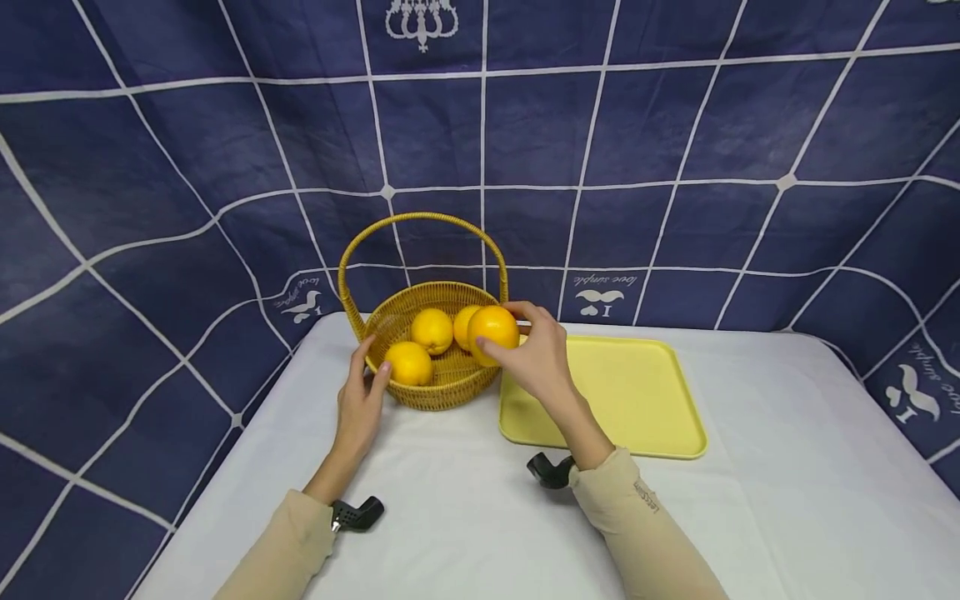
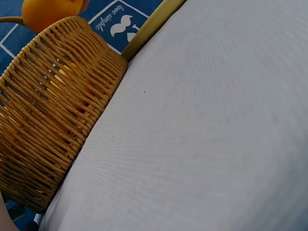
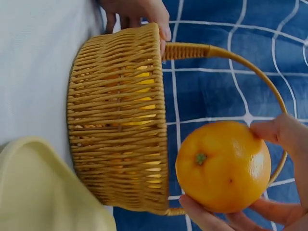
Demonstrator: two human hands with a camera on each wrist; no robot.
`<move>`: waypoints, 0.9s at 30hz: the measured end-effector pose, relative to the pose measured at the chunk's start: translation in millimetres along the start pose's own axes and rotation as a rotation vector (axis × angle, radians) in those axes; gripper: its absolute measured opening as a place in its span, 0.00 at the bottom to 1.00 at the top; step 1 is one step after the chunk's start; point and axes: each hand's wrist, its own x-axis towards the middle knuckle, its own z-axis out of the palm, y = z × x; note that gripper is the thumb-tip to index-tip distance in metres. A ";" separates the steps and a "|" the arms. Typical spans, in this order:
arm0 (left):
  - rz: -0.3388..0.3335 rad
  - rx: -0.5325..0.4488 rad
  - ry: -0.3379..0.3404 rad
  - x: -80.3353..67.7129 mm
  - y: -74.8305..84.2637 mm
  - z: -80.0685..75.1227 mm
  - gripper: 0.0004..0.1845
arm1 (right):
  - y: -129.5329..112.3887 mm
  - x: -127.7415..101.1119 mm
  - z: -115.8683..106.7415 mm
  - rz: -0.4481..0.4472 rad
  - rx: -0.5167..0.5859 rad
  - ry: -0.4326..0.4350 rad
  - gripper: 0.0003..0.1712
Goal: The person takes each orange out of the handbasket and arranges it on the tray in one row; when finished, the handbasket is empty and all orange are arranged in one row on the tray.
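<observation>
My right hand [image 1: 542, 358] pinches an orange [image 1: 492, 327] between thumb and fingers, above the right side of a wicker basket [image 1: 438, 398]. The right wrist view shows the held orange [image 3: 222, 166] raised clear of the rim, its green stem end facing the camera. Several more oranges lie inside the basket, among them one at the front left [image 1: 408, 364] and one behind it [image 1: 431, 331]. With thumb and fingers my left hand [image 1: 360, 410] grips the basket's left rim. In the left wrist view mostly the basket's woven wall [image 2: 62, 106] shows, and the left fingers are out of sight.
A yellow tray [image 1: 622, 392] lies flat just right of the basket on the white tablecloth [image 1: 450, 508]. The basket's tall arched handle [image 1: 427, 216] stands upright. Behind the table hangs a dark blue curtain [image 1: 540, 133] with white lines.
</observation>
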 end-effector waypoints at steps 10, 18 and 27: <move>-0.001 -0.003 -0.012 -0.4 0.4 -0.7 0.30 | 25.1 5.8 -17.7 0.085 -0.028 0.086 0.35; 0.003 0.010 -0.013 2.1 -0.6 -1.9 0.30 | 54.1 9.0 -13.2 0.210 -0.093 0.103 0.35; 0.000 0.005 -0.013 1.5 -0.8 -1.9 0.30 | 79.2 7.1 3.9 0.300 -0.148 0.025 0.39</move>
